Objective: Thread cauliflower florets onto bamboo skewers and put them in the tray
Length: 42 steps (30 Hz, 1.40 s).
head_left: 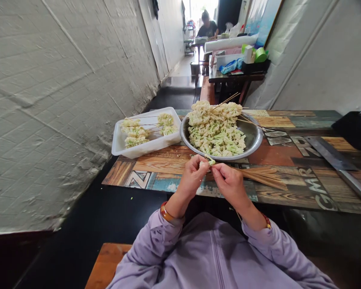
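Note:
My left hand (193, 176) pinches a small cauliflower floret (207, 162) just in front of the metal bowl (254, 141). My right hand (228, 181) meets it from the right, fingers closed on a thin bamboo skewer whose tip is at the floret. The bowl is heaped with cauliflower florets (216, 138), and several finished skewers (225, 108) rest across its far rim. A bundle of bare skewers (263, 176) lies on the table right of my right hand. A white tray (123, 149) to the left holds finished cauliflower skewers (138, 134).
The patterned wooden table (168, 164) runs along a white brick wall (63, 100) on the left. A long metal strip (333, 158) and a dark object (353, 129) lie at the right. Farther back a cluttered table (237, 76) stands, and a person (207, 28) sits beyond.

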Available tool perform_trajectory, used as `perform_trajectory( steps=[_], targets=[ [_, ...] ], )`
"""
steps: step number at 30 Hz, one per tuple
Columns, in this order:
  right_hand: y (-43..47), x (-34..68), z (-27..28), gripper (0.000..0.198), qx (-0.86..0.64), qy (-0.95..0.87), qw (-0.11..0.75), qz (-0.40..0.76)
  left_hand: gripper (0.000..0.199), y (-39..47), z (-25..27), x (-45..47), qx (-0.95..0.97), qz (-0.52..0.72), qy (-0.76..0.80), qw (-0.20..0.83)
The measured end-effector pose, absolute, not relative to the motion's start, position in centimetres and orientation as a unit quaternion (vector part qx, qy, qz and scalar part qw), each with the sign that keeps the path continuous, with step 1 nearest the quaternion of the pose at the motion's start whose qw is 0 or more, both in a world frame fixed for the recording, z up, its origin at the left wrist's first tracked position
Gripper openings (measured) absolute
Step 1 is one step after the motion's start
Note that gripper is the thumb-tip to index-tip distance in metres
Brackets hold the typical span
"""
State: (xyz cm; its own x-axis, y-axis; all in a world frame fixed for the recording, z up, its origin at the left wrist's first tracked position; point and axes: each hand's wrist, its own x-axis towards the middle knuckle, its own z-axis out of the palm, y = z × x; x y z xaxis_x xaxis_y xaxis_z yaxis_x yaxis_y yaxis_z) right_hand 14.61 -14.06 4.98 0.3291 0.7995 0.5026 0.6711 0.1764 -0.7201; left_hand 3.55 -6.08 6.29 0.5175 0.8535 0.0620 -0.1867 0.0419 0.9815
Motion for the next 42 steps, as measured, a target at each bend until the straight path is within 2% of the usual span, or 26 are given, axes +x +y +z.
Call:
perform_trajectory(
  steps=[7,17,24,27,30,35,39,42],
  targets=[
    [-14.1,14.4,4.5,0.023,-0.629,-0.547,0.527,0.164,0.017,-5.5,6.2,3.2,0.556,0.409,0.309,0.655],
    [-13.2,13.8,3.6,0.024,-0.616,-0.568,0.538,0.095,0.019,-5.8,5.9,3.0,0.557,0.401,0.302,0.662],
    [-13.1,15.3,3.4,0.023,-0.584,-0.548,0.581,0.142,0.019,-5.0,7.2,3.4,0.608,0.37,0.293,0.639],
    [-13.6,16.9,2.3,0.022,-0.573,-0.51,0.604,0.218,0.024,-3.5,8.4,3.5,0.64,0.397,0.303,0.584],
    [-14.1,18.3,0.8,0.024,-0.532,-0.438,0.658,0.304,0.023,-1.1,9.3,4.3,0.708,0.402,0.324,0.482],
    [-14.0,19.5,-0.7,0.023,-0.49,-0.375,0.709,0.34,0.014,2.6,9.4,7.0,0.89,0.254,0.278,0.258],
    [-13.9,19.5,-0.7,0.023,-0.478,-0.399,0.7,0.35,0.018,4.6,8.8,8.9,0.954,0.13,0.217,0.161],
    [-13.8,19.5,-0.7,0.024,-0.474,-0.414,0.693,0.352,0.022,5.7,8.8,9.8,0.974,0.051,0.173,0.135]
  ],
)
